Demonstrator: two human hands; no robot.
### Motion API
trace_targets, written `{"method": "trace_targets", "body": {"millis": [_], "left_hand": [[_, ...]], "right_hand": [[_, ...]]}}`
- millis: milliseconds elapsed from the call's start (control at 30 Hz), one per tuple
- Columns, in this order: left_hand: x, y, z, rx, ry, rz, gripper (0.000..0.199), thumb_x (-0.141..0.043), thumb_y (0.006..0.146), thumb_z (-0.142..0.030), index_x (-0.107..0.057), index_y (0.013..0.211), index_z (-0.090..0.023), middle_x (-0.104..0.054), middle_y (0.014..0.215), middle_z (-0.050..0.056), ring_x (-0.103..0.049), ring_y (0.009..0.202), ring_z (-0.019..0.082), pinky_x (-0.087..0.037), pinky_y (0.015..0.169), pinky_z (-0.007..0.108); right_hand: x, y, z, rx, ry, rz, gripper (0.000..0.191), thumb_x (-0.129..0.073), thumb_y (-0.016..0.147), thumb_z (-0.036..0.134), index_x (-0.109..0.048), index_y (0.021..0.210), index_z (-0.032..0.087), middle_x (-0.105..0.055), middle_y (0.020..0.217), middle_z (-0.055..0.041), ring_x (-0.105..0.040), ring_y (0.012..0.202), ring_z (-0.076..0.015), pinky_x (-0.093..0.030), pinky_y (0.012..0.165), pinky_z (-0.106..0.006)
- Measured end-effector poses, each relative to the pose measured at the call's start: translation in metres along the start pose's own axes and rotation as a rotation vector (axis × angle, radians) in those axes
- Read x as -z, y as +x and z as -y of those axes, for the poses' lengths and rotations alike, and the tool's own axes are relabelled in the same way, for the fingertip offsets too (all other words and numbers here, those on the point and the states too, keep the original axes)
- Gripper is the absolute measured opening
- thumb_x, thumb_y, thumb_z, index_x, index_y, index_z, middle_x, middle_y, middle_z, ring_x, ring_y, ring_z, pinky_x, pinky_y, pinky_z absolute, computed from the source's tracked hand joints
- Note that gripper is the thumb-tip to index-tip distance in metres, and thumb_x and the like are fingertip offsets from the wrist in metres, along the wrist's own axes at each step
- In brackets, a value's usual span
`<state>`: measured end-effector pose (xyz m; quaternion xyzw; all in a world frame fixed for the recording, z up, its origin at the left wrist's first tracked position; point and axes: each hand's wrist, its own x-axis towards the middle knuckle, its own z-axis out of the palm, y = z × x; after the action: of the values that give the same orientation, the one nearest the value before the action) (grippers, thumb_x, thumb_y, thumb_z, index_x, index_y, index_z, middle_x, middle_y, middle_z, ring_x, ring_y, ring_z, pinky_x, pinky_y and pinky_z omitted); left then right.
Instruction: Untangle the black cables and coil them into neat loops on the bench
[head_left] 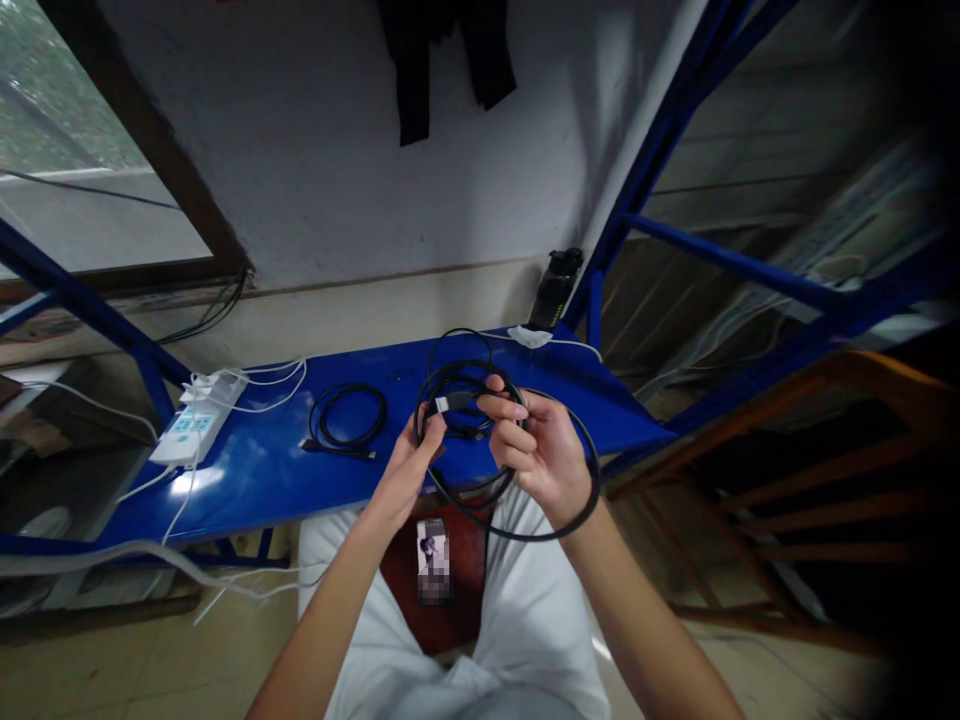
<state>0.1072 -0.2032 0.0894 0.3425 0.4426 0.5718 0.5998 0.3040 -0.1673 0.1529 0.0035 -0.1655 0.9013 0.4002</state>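
Observation:
A black cable [555, 538] hangs in loose loops between my two hands, above the blue tabletop [262, 440]. My left hand [409, 465] pinches the left side of the loops between thumb and fingers. Beside its fingertips shows the cable's plug [452, 402], with a silver metal end pointing left. My right hand [536, 445] has its fingers curled round the cable on the right, and one large loop passes over that wrist. A second black cable [385, 410] lies coiled on the tabletop to the left, its ends near the front.
On the left of the table sits a white power strip [199, 420] with white cords. A black bottle [555, 290] stands at the back right, near a white item [529, 337]. A phone [433, 560] lies between the legs. A wooden chair [817, 500] is on the right.

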Motion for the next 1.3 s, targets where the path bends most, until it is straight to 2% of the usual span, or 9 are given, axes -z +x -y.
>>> {"method": "trace_targets", "body": {"millis": [167,333,600,833,933,1033,1100,1200,1300], "left_hand": [[0.003,-0.026,-0.002,0.143,-0.207,0.032,0.059,-0.098,0.087,-0.051,-0.069,0.129,-0.021,-0.078,0.118,0.008,-0.083,0.092,0.024,-0.07,0.065,0.027],[0.018,-0.034,0.007,0.172,-0.172,0.094,0.048,-0.094,0.091,-0.054,-0.063,0.112,-0.023,-0.07,0.093,-0.003,-0.056,0.045,0.006,-0.061,0.043,0.024],[0.037,-0.037,-0.012,0.136,-0.083,0.12,0.046,-0.085,0.099,-0.059,-0.066,0.123,-0.026,-0.055,0.067,-0.01,-0.029,0.031,0.001,-0.024,0.03,0.01],[0.027,-0.034,-0.047,0.165,0.157,0.353,0.04,-0.075,0.105,-0.057,-0.069,0.127,-0.024,-0.066,0.074,-0.003,-0.049,0.037,0.009,-0.035,0.032,0.018],[0.009,-0.024,-0.063,-0.056,0.366,0.435,0.03,-0.068,0.11,-0.05,-0.078,0.11,-0.021,-0.075,0.093,0.007,-0.073,0.07,0.018,-0.062,0.062,0.027],[-0.004,-0.01,-0.077,-0.278,0.598,0.505,0.014,-0.077,0.104,-0.033,-0.084,0.113,-0.025,-0.079,0.12,0.01,-0.075,0.117,0.027,-0.061,0.102,0.033],[-0.007,-0.002,-0.084,-0.249,0.669,0.567,0.022,-0.078,0.103,-0.032,-0.083,0.124,-0.028,-0.079,0.126,0.009,-0.076,0.114,0.027,-0.061,0.096,0.032],[-0.007,0.007,-0.088,-0.179,0.652,0.57,0.028,-0.073,0.105,-0.033,-0.081,0.132,-0.03,-0.08,0.126,0.008,-0.077,0.094,0.024,-0.061,0.079,0.03],[-0.005,0.012,-0.086,-0.331,0.651,0.522,0.025,-0.076,0.103,-0.028,-0.084,0.127,-0.029,-0.08,0.129,0.009,-0.074,0.12,0.028,-0.057,0.103,0.034]], "right_hand": [[-0.005,0.0,-0.008,-0.106,-0.045,-0.024,0.016,-0.044,0.108,0.013,-0.058,0.116,0.018,-0.044,0.078,0.0103,-0.009,0.042,-0.003,-0.007,0.033,-0.016],[0.012,0.003,-0.022,-0.159,-0.235,-0.063,0.016,-0.061,0.107,0.026,-0.066,0.118,0.016,-0.052,0.08,0.0071,-0.029,0.042,-0.0037,-0.034,0.031,-0.014],[0.056,-0.012,-0.018,-0.181,-0.715,-0.169,0.041,-0.085,0.099,0.047,-0.077,0.128,0.018,-0.079,0.103,-0.0093,-0.078,0.089,-0.0211,-0.065,0.073,-0.029],[0.071,-0.009,-0.01,-0.315,-0.69,0.001,0.045,-0.074,0.1,0.058,-0.076,0.114,0.016,-0.084,0.106,-0.015,-0.082,0.101,-0.0262,-0.067,0.087,-0.037],[0.062,0.007,-0.02,-0.401,-0.704,0.075,0.046,-0.071,0.095,0.067,-0.076,0.103,0.022,-0.084,0.103,-0.0128,-0.081,0.097,-0.0288,-0.069,0.085,-0.043],[0.052,0.023,-0.025,-0.581,-0.755,0.182,0.048,-0.067,0.091,0.073,-0.075,0.093,0.025,-0.082,0.091,-0.0124,-0.081,0.092,-0.0335,-0.069,0.08,-0.047],[0.049,0.031,-0.025,-0.642,-0.752,0.233,0.057,-0.064,0.088,0.081,-0.074,0.089,0.025,-0.079,0.084,-0.0129,-0.08,0.082,-0.0343,-0.068,0.07,-0.047],[0.05,0.037,-0.026,-0.626,-0.694,0.243,0.067,-0.06,0.085,0.089,-0.071,0.085,0.023,-0.074,0.073,-0.0107,-0.07,0.06,-0.026,-0.061,0.052,-0.037],[0.051,0.037,-0.03,-0.497,-0.653,0.173,0.064,-0.058,0.093,0.081,-0.068,0.075,0.021,-0.065,0.063,-0.0047,-0.057,0.052,-0.0157,-0.052,0.05,-0.027]]}}
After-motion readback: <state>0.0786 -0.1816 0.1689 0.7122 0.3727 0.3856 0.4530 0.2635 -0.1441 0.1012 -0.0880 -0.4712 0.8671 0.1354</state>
